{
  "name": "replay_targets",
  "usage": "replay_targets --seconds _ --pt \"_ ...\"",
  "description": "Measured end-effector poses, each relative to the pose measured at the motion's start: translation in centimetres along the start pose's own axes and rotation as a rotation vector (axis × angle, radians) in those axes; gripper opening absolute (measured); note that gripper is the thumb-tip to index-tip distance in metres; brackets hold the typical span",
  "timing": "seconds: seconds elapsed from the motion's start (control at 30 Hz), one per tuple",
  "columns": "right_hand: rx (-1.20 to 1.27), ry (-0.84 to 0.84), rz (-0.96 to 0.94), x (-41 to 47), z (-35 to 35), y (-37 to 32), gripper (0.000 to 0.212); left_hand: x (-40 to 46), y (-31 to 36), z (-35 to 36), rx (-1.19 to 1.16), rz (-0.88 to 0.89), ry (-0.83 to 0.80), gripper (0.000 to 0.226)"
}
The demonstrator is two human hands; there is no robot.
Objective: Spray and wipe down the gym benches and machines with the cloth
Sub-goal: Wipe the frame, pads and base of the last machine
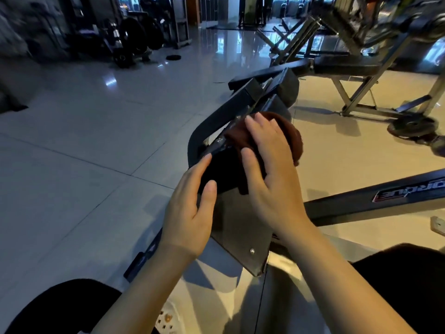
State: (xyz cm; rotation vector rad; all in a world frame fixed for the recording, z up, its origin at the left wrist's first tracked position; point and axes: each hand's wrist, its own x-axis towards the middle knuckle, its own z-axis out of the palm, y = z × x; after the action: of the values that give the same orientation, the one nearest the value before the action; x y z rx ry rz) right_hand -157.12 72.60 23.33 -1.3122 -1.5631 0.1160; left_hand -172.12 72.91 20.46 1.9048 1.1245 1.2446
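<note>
A dark brown cloth lies bunched on the black frame of a gym machine in the middle of the view. My right hand lies flat on the cloth with straight fingers and presses it onto the metal. Just left of it, my left hand rests with relaxed fingers against the machine's black pad. No spray bottle shows.
A flat bench on a steel frame stands to the right, with a weight plate on the floor beside it. A black floor bar with a red logo runs right. Weight plates and racks fill the far left. Glossy tiles spread left.
</note>
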Motion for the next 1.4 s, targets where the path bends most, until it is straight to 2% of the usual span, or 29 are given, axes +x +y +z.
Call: replay_targets --seconds 0.17,0.33,0.43,0.57,0.67,0.8,0.9,1.0,1.1,1.4 --pt "0.077 -0.094 0.126 3.2 -1.5 1.0 0.048 0.1 -0.5 -0.7 0.033 0.000 -0.071 0.038" --pt "-0.032 -0.243 0.255 8.4 -2.8 2.4 0.046 0.5 -0.3 -1.1 0.132 0.031 -0.083 0.040" --pt "0.006 -0.207 0.247 8.8 -2.9 2.1 0.046 0.8 0.2 -1.5 0.154 0.016 -0.081 0.037" --pt "0.034 -0.202 0.248 6.3 -2.4 1.8 0.064 1.4 1.9 -2.4 0.244 -0.066 -0.136 0.036" --pt "0.087 -0.120 0.209 3.9 -2.0 1.7 0.061 2.4 3.0 -3.3 0.265 -0.125 -0.207 0.033" --pt "0.048 0.073 0.123 0.6 -0.7 0.5 0.045 4.0 2.5 -5.2 0.107 -0.185 -0.295 0.027" --pt "-0.057 0.185 -0.008 -1.7 0.6 0.1 0.041 4.4 0.3 -5.3 0.013 -0.160 -0.211 0.027" --pt "-0.155 0.233 -0.118 -3.0 1.5 0.8 0.042 4.9 -2.4 -5.3 -0.088 -0.227 -0.064 0.028" --pt "-0.210 0.275 -0.148 -3.3 2.4 0.7 0.040 6.7 -3.1 -6.4 -0.129 -0.247 -0.031 0.028" --pt "-0.448 0.351 -0.149 -4.7 5.5 -0.2 0.039 11.3 -1.9 -5.0 -0.164 -0.096 -0.239 0.024"
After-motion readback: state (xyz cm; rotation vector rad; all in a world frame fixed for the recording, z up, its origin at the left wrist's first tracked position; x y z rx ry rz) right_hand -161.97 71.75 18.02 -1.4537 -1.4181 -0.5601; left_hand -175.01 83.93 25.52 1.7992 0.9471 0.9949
